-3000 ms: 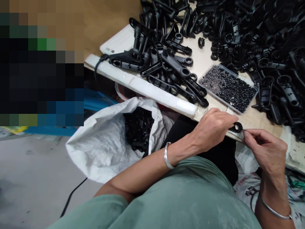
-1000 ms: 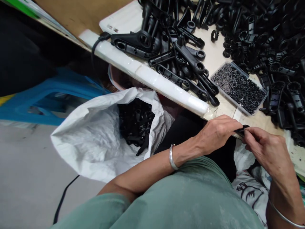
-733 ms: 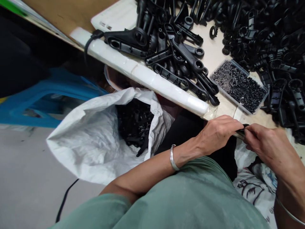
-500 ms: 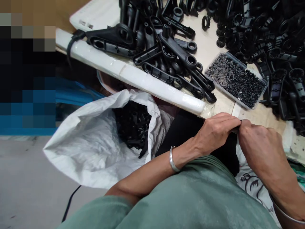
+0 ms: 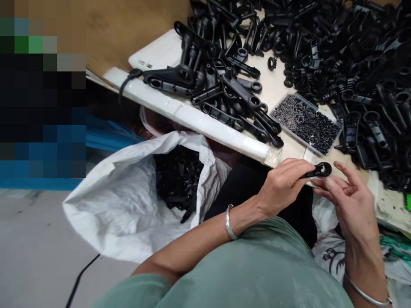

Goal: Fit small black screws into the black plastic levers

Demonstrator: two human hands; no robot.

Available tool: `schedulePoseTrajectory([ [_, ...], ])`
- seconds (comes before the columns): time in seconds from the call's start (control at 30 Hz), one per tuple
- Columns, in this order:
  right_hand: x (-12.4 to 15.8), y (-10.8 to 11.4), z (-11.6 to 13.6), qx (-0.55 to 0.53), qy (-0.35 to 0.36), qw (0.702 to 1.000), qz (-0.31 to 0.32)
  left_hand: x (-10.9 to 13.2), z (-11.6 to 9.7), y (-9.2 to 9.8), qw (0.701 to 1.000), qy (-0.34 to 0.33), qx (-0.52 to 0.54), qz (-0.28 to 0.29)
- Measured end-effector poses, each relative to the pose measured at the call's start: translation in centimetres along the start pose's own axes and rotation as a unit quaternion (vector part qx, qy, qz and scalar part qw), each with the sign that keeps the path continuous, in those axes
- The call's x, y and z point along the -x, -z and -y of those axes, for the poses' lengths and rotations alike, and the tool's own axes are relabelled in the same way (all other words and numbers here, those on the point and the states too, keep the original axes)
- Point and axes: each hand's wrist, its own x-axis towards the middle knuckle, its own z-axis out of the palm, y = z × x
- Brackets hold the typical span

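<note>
My left hand (image 5: 285, 186) pinches a black plastic arm-shaped part (image 5: 322, 169), whose ringed end sticks out to the right past the fingertips. Most of its length is hidden in that hand. Close beside the ringed end, my right hand (image 5: 349, 196) is open, fingers spread and slightly curled; whether a fingertip touches the part I cannot tell. Just beyond both hands, a clear plastic box (image 5: 306, 124) full of small dark and grey pieces sits on the table.
Similar black parts (image 5: 237, 94) lie along the table's white padded edge (image 5: 192, 113), with a bigger heap (image 5: 359, 51) at the back right. A lone black toothed ring (image 5: 272, 63) lies between them. Below the edge, a white sack (image 5: 128, 205) gapes, black parts inside.
My right hand has come off the black part and opened, moving slightly down. The part's ringed end now shows in my left hand. The view has shifted a little.
</note>
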Motion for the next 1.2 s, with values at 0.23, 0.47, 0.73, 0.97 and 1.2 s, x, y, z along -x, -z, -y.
schedulePoseTrajectory([
  [0.23,0.1,-2.4,0.2,-0.15,-0.026,0.988,-0.018,0.1,-0.9,-0.3,1.0,-0.014,-0.004,-0.019],
  [0.47,-0.6,-3.3,0.4,-0.165,-0.02,0.986,-0.03,0.0,-1.4,-0.2,0.999,-0.017,0.001,-0.034],
  [0.73,-0.8,-2.8,0.8,-0.18,-0.042,0.98,0.079,-0.2,-1.3,-0.2,0.999,0.024,0.012,-0.043],
  [0.97,-0.5,-3.5,0.6,-0.208,-0.025,0.977,0.041,-0.1,-1.5,-0.1,0.999,-0.003,0.002,-0.043],
  [1.2,-0.9,-4.0,0.6,-0.219,-0.035,0.973,0.067,-0.4,-1.4,0.2,0.999,-0.002,-0.03,-0.046],
])
